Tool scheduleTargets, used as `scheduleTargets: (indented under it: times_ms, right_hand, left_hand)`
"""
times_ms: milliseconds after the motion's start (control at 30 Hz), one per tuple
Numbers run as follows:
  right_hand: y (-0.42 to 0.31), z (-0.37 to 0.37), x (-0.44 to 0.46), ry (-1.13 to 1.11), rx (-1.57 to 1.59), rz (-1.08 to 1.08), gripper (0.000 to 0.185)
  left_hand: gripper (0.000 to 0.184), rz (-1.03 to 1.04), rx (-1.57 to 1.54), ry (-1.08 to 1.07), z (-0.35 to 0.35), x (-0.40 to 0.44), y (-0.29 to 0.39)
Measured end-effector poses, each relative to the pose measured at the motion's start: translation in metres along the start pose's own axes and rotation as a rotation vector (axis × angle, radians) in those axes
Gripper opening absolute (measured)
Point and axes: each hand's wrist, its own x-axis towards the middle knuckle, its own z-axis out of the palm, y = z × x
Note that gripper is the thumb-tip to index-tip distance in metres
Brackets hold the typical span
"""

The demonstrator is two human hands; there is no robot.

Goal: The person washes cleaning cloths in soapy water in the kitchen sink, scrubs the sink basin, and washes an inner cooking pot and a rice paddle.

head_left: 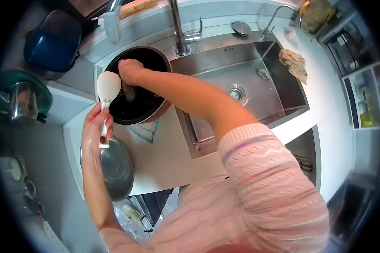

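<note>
My left hand [93,128] is closed around the handle of a white rice paddle [109,87], its broad head tilted up beside the pot's left rim. The large round pot [154,61] has a dark inside and stands on the counter left of the sink. My right hand [131,71] reaches across into the upper left part of the pot, fingers curled. Just below it shows a greyish, wet-looking clump [129,93] that I cannot name. The right fingertips are hidden, and I cannot tell what they grip.
A steel sink [253,63] with a tall faucet [179,33] lies to the right. A round metal lid or basin [117,168] sits near the counter's left front edge. A blue-edged cloth [147,133] lies by the pot, and a crumpled rag [293,64] lies on the sink's right edge.
</note>
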Motion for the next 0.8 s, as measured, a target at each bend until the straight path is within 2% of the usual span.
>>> scheduleTargets:
  times_ms: [33,133,233,300,333,367,400,433,533,567,600,633,667,733,767,800]
  right_hand:
    - [0.001,-0.01,-0.004,-0.168,-0.056,0.03,0.025]
    - [0.002,0.018,-0.007,-0.474,-0.321,-0.205,0.035]
    - [0.011,0.027,-0.013,-0.476,-0.175,0.043,0.037]
    - [0.016,-0.006,0.004,-0.524,-0.231,-0.225,0.034]
    - [0.008,-0.021,0.006,-0.455,-0.279,-0.149,0.025]
    - [0.005,-0.033,0.008,-0.497,-0.106,-0.164,0.016]
    - [0.001,-0.042,-0.001,-0.412,0.113,-0.283,0.015]
    - [-0.014,-0.051,-0.012,-0.364,0.261,-0.279,0.012]
    - [-0.04,-0.01,-0.026,0.11,0.171,-0.487,0.008]
    - [-0.046,0.001,-0.031,0.132,0.141,-0.401,0.01]
    - [-0.049,0.005,-0.032,0.202,0.149,-0.427,0.012]
    - [-0.05,0.007,-0.032,0.169,0.108,-0.327,0.013]
    - [-0.05,0.008,-0.031,0.137,0.068,-0.227,0.015]
    - [-0.029,0.015,-0.011,0.018,-0.095,-0.209,0.023]
    - [-0.016,0.019,-0.003,0.042,-0.119,-0.166,0.022]
    - [-0.005,0.016,0.005,-0.044,-0.088,-0.031,0.022]
  left_hand:
    - [0.026,-0.006,0.02,-0.006,-0.002,0.001,0.001]
    - [0.034,0.036,0.236,-0.045,-0.015,0.007,-0.002]
    - [0.045,0.187,0.668,-0.071,-0.02,0.014,-0.006]
    - [0.051,0.237,0.938,-0.022,-0.023,0.012,-0.002]
    - [0.053,0.236,1.042,0.001,-0.022,0.013,0.001]
    - [0.051,0.3,1.137,0.036,-0.02,0.011,0.003]
    - [0.049,0.367,1.23,0.057,-0.018,0.011,0.003]
    - [0.044,0.386,1.26,0.07,-0.018,0.014,0.003]
    - [0.031,0.422,1.336,0.095,-0.006,0.021,0.005]
    - [0.028,0.399,1.348,0.124,0.0,0.021,0.006]
    - [0.025,0.371,1.36,0.151,0.002,0.02,0.007]
    - [0.023,0.479,1.332,0.136,-0.004,0.021,0.002]
    - [0.023,0.473,1.37,0.152,-0.005,0.021,0.003]
    - [0.023,0.45,1.434,0.177,-0.002,0.017,0.002]
    - [0.024,0.451,1.427,0.174,0.0,0.013,0.004]
    - [0.024,0.451,1.419,0.173,0.001,0.007,0.007]
